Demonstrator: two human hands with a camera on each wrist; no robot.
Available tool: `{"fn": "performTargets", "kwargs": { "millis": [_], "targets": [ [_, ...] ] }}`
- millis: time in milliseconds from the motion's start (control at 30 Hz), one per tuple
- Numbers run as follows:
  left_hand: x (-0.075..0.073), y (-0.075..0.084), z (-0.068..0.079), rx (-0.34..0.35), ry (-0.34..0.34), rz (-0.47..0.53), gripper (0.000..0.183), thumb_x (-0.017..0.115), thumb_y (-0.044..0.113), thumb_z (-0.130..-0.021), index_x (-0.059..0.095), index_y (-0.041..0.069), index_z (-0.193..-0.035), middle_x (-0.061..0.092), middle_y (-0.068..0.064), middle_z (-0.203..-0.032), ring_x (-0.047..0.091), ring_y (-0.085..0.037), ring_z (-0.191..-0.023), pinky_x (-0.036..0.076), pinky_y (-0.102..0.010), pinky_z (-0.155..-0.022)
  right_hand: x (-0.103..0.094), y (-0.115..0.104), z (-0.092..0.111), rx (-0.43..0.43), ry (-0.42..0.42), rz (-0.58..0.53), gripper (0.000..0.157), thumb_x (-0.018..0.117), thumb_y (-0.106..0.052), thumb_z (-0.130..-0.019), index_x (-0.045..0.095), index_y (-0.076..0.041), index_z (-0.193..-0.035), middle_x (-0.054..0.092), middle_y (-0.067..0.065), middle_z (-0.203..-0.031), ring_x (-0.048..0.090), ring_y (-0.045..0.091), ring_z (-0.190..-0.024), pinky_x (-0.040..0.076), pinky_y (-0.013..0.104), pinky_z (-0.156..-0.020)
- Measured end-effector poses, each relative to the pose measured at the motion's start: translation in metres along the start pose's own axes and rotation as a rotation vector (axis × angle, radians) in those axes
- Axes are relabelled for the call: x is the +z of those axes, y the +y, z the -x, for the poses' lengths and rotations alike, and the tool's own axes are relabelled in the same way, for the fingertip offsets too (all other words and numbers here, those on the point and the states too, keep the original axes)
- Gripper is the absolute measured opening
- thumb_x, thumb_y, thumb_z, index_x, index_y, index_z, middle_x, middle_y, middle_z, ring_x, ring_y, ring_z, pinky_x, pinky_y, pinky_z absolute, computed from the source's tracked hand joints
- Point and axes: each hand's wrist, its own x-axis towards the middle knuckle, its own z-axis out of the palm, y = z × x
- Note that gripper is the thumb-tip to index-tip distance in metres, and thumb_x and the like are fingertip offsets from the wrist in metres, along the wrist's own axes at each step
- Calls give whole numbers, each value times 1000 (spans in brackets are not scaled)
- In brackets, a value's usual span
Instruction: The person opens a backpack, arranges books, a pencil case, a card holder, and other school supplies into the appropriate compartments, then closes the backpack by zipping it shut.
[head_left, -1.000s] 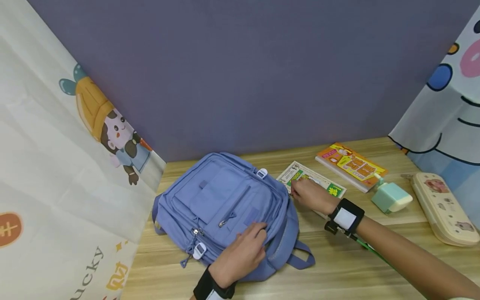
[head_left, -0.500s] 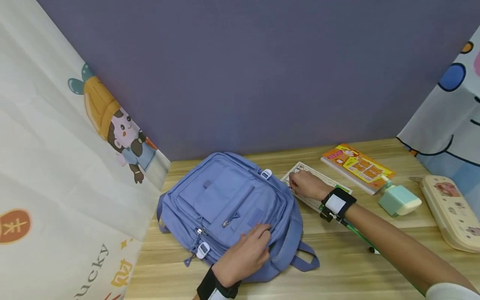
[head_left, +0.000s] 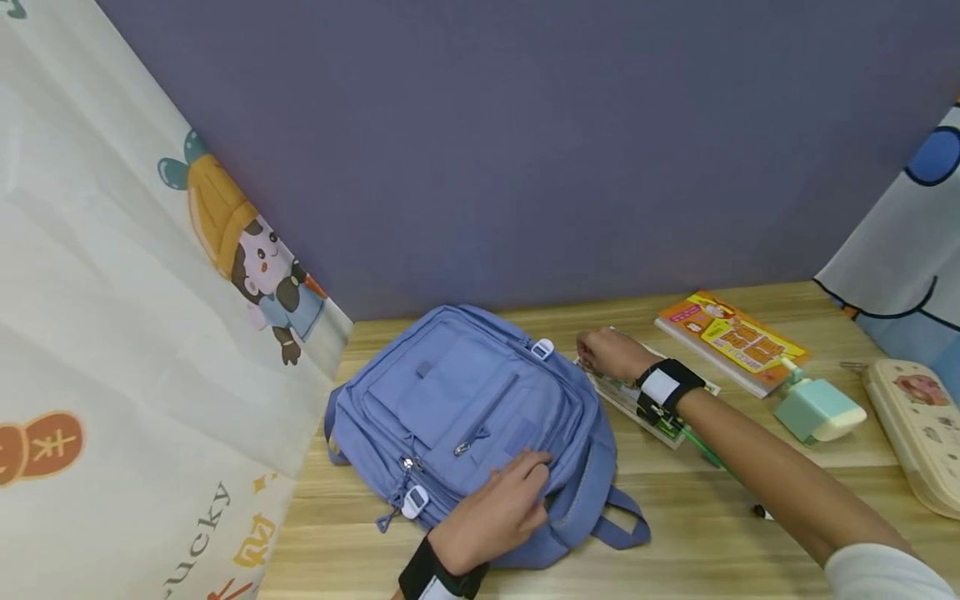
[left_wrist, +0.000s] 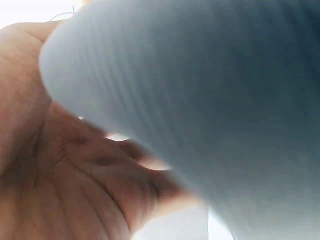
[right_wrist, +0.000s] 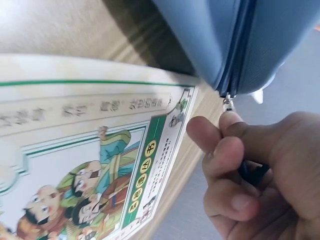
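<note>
A blue backpack (head_left: 457, 400) lies on the wooden table, its front pocket facing up. My left hand (head_left: 498, 508) holds its near right part with bent fingers. In the left wrist view, blurred blue-grey fabric (left_wrist: 200, 110) hides most of that hand's fingers. At the bag's far right side is my right hand (head_left: 615, 354). Its thumb and index finger pinch a zipper pull (right_wrist: 228, 105), seen in the right wrist view at the end of a dark zipper (right_wrist: 240, 55). An illustrated book (right_wrist: 90, 150) lies beside and partly beneath this hand.
To the right lie an orange book (head_left: 731, 337), a mint-green bottle-shaped object (head_left: 817, 408) and a cream pencil case (head_left: 915, 429). A small black-and-white object (head_left: 762, 512) sits by my right forearm. A grey-purple wall (head_left: 525, 167) stands behind the table.
My right hand has moved toward the back along the backpack's right side. The left hand stays on the bag. The head view has shifted slightly left.
</note>
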Motion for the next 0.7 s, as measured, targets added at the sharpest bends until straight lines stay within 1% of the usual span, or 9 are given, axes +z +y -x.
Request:
{"fn": "performTargets", "kwargs": {
  "millis": [167,233,367,433,567,633,700],
  "targets": [
    [0,-1,1,12,-22,28,8,59,7,-98,54,13,-98,60,-9,-148,58,-37,-142,57,-33,-86,8,4,-20,10,-9,11,13,61,-1,-103,67,-5,-93,65,3,-76,58,14,-65,48,33,-62],
    [1,-1,1,11,-27,30,10,58,7,-98,53,14,-97,59,-8,-148,57,-37,-143,57,-33,-86,10,4,-29,19,-12,16,13,61,-3,-104,67,-5,-93,66,4,-78,60,16,-67,50,35,-64],
    [2,0,2,-1,-39,39,11,58,7,-99,51,15,-97,59,-7,-149,57,-36,-144,59,-39,-87,12,1,-42,-2,-2,-4,10,61,-2,-104,68,-2,-96,70,10,-84,65,22,-73,54,42,-70],
    [3,0,2,-4,-46,43,11,58,6,-100,51,15,-99,58,-7,-149,56,-37,-144,61,-43,-87,15,0,-48,-18,20,-9,9,63,-2,-103,68,-2,-96,71,12,-85,66,25,-76,56,45,-74],
    [3,1,2,-17,-67,60,11,56,7,-101,50,16,-99,57,-6,-151,55,-37,-145,61,-48,-88,22,2,-61,-21,61,-38,10,63,-2,-101,68,-4,-93,71,10,-84,65,25,-76,55,47,-75],
    [3,1,2,-22,-75,66,11,56,7,-102,49,16,-99,56,-6,-152,54,-37,-146,61,-50,-89,26,4,-69,-11,62,-60,10,62,-4,-100,68,-6,-92,70,8,-83,64,24,-76,54,46,-75],
    [3,0,2,-26,-86,66,11,56,8,-102,49,16,-99,56,-5,-153,54,-38,-146,61,-51,-90,28,7,-76,7,43,-81,11,62,-5,-101,68,-8,-92,69,6,-83,63,23,-77,53,45,-75]
  ]
}}
